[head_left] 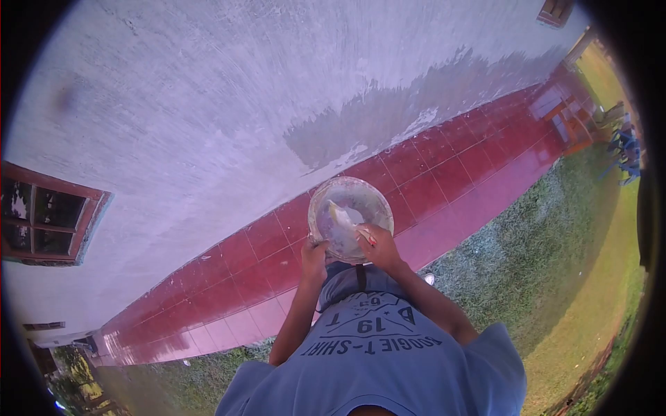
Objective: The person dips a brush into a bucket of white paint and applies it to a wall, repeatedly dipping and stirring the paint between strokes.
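A round, paint-smeared bucket (386,205) is in front of my waist, its open top facing me. My left hand (314,258) is closed on its near left rim. With its fingers wrapped round the handle, my right hand (375,245) holds a paintbrush (338,213) inside the bucket. The bristle end looks pale and coated, and a bit of red handle shows at my fingers. A little white paint (356,216) lies at the bottom. Most of the handle is hidden by my right hand.
A wall (201,104) with streaky white paint rises ahead, with a darker unpainted-looking patch (388,118) low on it. A framed window (48,215) is at left. Red floor tiles (444,173) run along the wall, beside grass (527,256). Orange furniture (576,128) stands far right.
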The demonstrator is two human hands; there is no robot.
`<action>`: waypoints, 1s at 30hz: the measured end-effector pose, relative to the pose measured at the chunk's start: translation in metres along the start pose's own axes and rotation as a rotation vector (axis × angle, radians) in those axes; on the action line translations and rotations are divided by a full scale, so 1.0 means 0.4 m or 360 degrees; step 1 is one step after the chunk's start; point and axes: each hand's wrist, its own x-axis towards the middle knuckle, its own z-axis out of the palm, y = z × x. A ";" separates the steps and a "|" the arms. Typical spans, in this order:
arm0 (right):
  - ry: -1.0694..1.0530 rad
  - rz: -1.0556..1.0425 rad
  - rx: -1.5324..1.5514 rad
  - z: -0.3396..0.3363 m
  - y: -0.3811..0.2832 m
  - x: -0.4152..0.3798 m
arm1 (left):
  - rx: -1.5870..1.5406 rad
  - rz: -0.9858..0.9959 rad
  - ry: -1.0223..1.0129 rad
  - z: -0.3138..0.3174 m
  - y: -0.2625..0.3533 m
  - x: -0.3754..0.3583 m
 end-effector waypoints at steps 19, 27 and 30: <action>-0.0689 0.0148 -0.0140 0.121 -0.025 0.069 | -0.0336 0.0041 0.0160 -0.154 -0.069 -0.006; -0.0391 0.1077 0.0842 0.200 0.051 0.106 | -0.0303 0.0073 0.0345 -0.212 -0.021 0.030; -0.0351 0.1490 0.1271 0.170 -0.013 0.135 | -0.0243 0.0111 0.0367 -0.249 0.005 0.062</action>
